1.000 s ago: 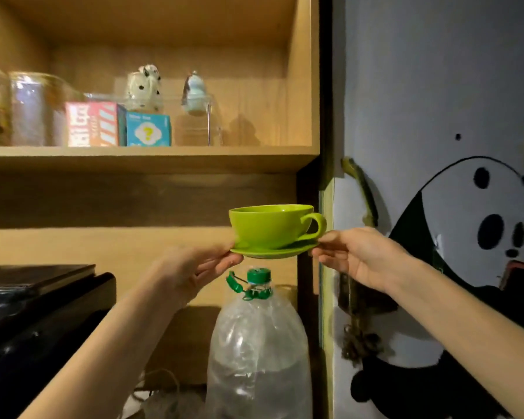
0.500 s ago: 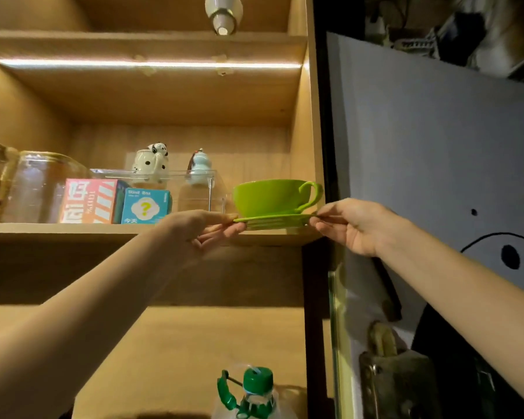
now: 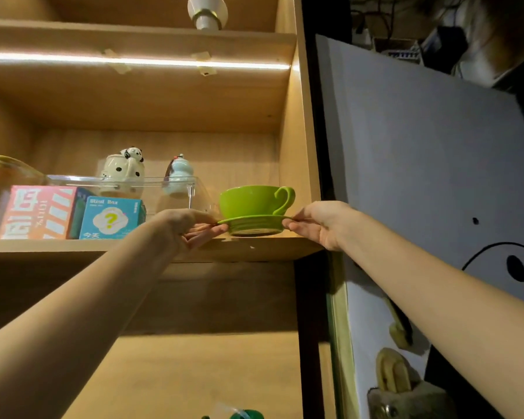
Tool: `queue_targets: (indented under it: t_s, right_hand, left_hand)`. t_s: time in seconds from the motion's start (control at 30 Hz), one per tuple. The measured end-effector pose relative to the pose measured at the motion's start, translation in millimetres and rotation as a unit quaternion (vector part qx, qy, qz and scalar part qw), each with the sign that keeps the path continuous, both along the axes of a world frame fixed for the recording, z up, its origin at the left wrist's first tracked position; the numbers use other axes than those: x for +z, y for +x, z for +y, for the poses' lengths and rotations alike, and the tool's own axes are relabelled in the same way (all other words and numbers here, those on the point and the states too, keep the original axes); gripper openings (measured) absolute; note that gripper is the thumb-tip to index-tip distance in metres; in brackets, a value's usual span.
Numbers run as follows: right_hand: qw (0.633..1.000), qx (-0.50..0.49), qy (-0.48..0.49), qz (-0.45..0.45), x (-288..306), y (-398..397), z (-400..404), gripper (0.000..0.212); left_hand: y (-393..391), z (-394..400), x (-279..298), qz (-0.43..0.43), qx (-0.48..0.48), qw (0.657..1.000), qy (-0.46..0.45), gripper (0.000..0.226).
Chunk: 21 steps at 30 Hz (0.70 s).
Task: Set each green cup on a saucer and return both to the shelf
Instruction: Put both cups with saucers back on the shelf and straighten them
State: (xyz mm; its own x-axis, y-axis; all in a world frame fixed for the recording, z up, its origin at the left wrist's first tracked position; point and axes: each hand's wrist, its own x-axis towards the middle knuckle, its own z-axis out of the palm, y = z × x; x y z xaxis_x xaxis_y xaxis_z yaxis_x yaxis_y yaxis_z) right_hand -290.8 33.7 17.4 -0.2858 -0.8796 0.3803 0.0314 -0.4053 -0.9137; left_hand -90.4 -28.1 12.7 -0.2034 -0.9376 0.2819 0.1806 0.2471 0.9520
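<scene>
Fingers (image 3: 204, 234) pinch saucer (image 3: 254, 221) (cup (image 3: 251, 202) aboard) — over shelf (image 3: 254, 249).

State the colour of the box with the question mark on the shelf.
Teal blue box, with a yellow question mark; head view.

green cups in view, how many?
1. The green cup sits on the green saucer, held by left hand and right hand at the shelf edge. Others may be out of frame.

I am at home, by a wooden display shelf (image 3: 152, 249) lit by an LED strip (image 3: 133, 60), which holds panda figurines (image 3: 124, 169), 2 blind boxes (image 3: 111, 217) and glass jars (image 3: 0, 182); beside it stands a panel with a cartoon panda (image 3: 508, 264)
</scene>
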Motion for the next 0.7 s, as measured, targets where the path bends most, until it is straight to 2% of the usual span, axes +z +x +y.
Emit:
queue_targets:
  t_s: [0.17, 0.37, 0.5, 0.57, 0.6, 0.63, 0.67, 0.7]
  right_hand:
    - [0.999, -0.027, 0.001, -0.026, -7, 4, -17, 0.020]
    - [0.995, -0.075, -0.028, -0.055, -11, 6, -35, 0.033]
    - [0.987, -0.155, -0.024, 0.038, -12, 11, -33, 0.023]
    - [0.978, -0.188, -0.028, 0.083, -13, 8, -30, 0.021]
    - [0.974, -0.203, -0.035, 0.100, -15, 5, -27, 0.022]
    - [0.966, -0.220, -0.063, 0.119, -18, 2, -24, 0.023]
    - [0.949, -0.248, -0.113, 0.157, -24, -2, -22, 0.025]
    - [0.917, -0.285, -0.172, 0.218, -32, -5, -20, 0.027]
  left_hand:
    - [-5, -11, -1, 0.013, 0.010, 1.000, 0.003, 0.010]
    - [-7, -8, -4, -0.001, 0.028, 1.000, -0.001, 0.013]
    - [-10, -3, -8, 0.028, 0.021, 0.999, -0.026, 0.007]
    - [-9, -2, -12, 0.021, 0.038, 0.996, -0.075, 0.015]
    - [-9, -3, -15, -0.008, 0.084, 0.987, -0.139, 0.022]
    - [-8, -6, -19, -0.051, 0.156, 0.961, -0.225, 0.025]
    - [-6, -7, -24, -0.102, 0.236, 0.913, -0.317, 0.026]
    - [-6, -6, -30, -0.153, 0.300, 0.855, -0.394, 0.027]
